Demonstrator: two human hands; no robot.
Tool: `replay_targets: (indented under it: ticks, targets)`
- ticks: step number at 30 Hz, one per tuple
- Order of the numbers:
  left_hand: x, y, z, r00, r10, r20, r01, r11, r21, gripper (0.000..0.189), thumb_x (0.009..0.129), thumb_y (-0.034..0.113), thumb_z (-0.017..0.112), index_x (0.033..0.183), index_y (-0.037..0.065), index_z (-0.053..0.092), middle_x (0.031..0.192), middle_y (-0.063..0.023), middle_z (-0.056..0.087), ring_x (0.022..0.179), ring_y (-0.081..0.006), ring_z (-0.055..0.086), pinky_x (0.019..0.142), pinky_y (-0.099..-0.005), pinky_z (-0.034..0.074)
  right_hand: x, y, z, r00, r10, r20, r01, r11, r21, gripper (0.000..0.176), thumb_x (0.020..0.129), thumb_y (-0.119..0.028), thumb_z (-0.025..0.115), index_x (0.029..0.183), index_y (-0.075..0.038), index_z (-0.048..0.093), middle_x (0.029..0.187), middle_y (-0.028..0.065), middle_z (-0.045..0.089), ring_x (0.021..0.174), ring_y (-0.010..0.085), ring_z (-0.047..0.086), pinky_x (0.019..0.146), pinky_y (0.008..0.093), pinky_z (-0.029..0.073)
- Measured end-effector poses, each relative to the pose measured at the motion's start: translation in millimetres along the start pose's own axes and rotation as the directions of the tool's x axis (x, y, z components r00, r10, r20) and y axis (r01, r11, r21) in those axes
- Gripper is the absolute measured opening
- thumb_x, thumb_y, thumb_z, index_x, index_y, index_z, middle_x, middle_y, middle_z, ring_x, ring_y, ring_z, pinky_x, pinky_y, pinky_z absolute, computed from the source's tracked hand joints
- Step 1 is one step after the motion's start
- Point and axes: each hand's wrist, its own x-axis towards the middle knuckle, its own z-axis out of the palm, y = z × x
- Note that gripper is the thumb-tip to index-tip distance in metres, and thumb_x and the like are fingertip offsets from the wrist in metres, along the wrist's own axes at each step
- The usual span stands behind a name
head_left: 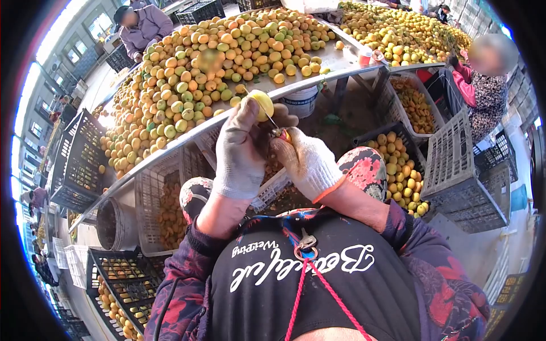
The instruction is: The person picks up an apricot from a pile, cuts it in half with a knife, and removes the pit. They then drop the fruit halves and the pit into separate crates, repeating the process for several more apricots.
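Observation:
My left hand point(240, 153), in a soiled whitish work glove, is closed around a yellow fruit point(263, 105) that looks like a persimmon. Its upper side shows pale and smooth. My right hand point(310, 162), in a white knitted glove with an orange cuff edge, grips a small hand tool point(280, 134) with a bit of red on it. A thin metal piece of the tool reaches toward the underside of the fruit. Fingers hide most of the handle, so its exact kind cannot be made out. Both hands meet above my lap, just short of the table edge.
A large heap of orange-green fruit point(210, 62) covers the metal-edged table point(335, 63). Below stand a crate of fruit point(398, 170), crates of orange scraps point(417, 105), a white bucket point(300, 102) and a grey bucket point(116, 221). Other people point(145, 25) sit around.

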Motion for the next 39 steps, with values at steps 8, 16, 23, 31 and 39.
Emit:
replay_targets:
  ticks: [8, 16, 23, 31, 39]
  targets:
    - [15.5, -5.1, 3.3, 0.955, -0.255, -0.149, 0.219, 0.95, -0.224, 0.052, 0.096, 0.054, 0.055, 0.104, 0.003, 0.058, 0.087, -0.0156, 0.066, 0.08, -0.0283, 0.066, 0.073, -0.0419, 0.056, 9.8, -8.9, -3.8, 0.994, -0.052, -0.099, 0.029, 0.974, -0.223, 0.02, 0.098, -0.025, 0.058, 0.101, -0.005, 0.054, 0.075, 0.0228, 0.064, 0.074, 0.0442, 0.064, 0.059, 0.0492, 0.049]
    - [19.3, 28.9, 13.0, 0.86, 0.371, 0.349, -0.509, 0.606, 0.611, 0.057, 0.092, 0.029, 0.071, 0.134, 0.0, 0.046, 0.11, -0.0103, 0.064, 0.102, -0.014, 0.06, 0.093, -0.0305, 0.048, 16.0, -20.7, -22.7, 0.996, 0.043, -0.079, -0.031, 0.989, 0.145, 0.026, 0.1, -0.025, 0.053, 0.109, -0.001, 0.059, 0.084, 0.0232, 0.067, 0.085, 0.0437, 0.067, 0.067, 0.0444, 0.051]
    - [18.0, 30.9, 54.3, 0.992, 0.108, -0.061, -0.096, 0.98, 0.175, 0.053, 0.098, 0.054, 0.054, 0.108, 0.003, 0.062, 0.097, -0.003, 0.065, 0.087, -0.0111, 0.058, 0.08, -0.0276, 0.047, 39.2, -47.3, -15.8, 0.963, -0.12, -0.243, 0.08, 0.982, -0.168, 0.029, 0.101, -0.028, 0.049, 0.108, -0.001, 0.059, 0.08, 0.0261, 0.066, 0.081, 0.0465, 0.065, 0.067, 0.0497, 0.051]
    - [1.7, 42.4, 41.8, 0.942, 0.3, 0.15, -0.335, 0.828, 0.449, 0.056, 0.094, 0.052, 0.062, 0.117, 0.001, 0.06, 0.099, -0.0026, 0.062, 0.094, -0.0102, 0.055, 0.084, -0.026, 0.046, 18.7, -51.2, -21.4, 0.949, -0.228, -0.22, 0.216, 0.973, -0.075, 0.029, 0.099, -0.028, 0.052, 0.107, -0.001, 0.056, 0.078, 0.0264, 0.065, 0.079, 0.0467, 0.065, 0.065, 0.0512, 0.051]
    - [4.8, 30.3, 39.4, 0.992, -0.108, 0.061, 0.113, 0.99, -0.087, 0.049, 0.095, 0.051, 0.06, 0.105, 0.003, 0.062, 0.095, -0.0083, 0.065, 0.087, -0.0207, 0.063, 0.082, -0.0353, 0.051, 22.3, -38.1, -14.9, 0.968, -0.106, -0.227, 0.082, 0.99, -0.111, 0.029, 0.1, -0.027, 0.053, 0.102, 0.002, 0.058, 0.077, 0.0228, 0.065, 0.075, 0.0422, 0.066, 0.064, 0.0447, 0.05]
